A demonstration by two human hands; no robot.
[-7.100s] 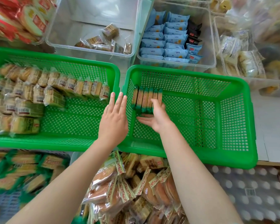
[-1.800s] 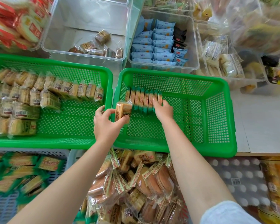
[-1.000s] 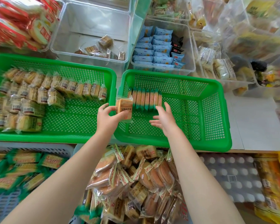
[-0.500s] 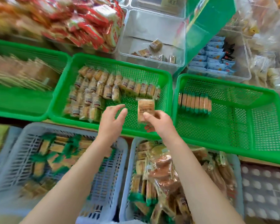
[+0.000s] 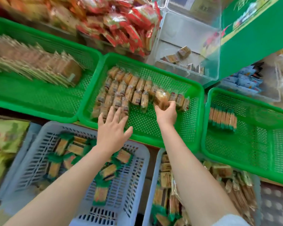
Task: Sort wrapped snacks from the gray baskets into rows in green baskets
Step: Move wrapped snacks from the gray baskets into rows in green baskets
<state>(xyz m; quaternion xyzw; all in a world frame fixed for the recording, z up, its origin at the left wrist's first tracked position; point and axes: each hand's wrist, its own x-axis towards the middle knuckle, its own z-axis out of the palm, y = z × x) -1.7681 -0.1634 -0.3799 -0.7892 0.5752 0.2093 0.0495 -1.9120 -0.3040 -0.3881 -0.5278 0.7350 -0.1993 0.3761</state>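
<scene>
1. Three green baskets sit side by side; the left green basket (image 5: 39,101) holds a slanted row of flat packets.
2. The left hand (image 5: 112,129), fingers spread, hovers over the middle green basket (image 5: 153,129).
3. The right hand (image 5: 167,112) pinches a wrapped snack (image 5: 161,97) among the rows there.
4. The right green basket (image 5: 252,144) holds one short row.

far row: three mesh baskets side by side, left basket (image 5: 39,101) | middle basket (image 5: 178,141) | right basket (image 5: 252,160) || near row: two slatted baskets, left slatted basket (image 5: 129,185) before middle basket | right slatted basket (image 5: 151,185) beside it || clear bin (image 5: 186,46) behind middle basket
</scene>
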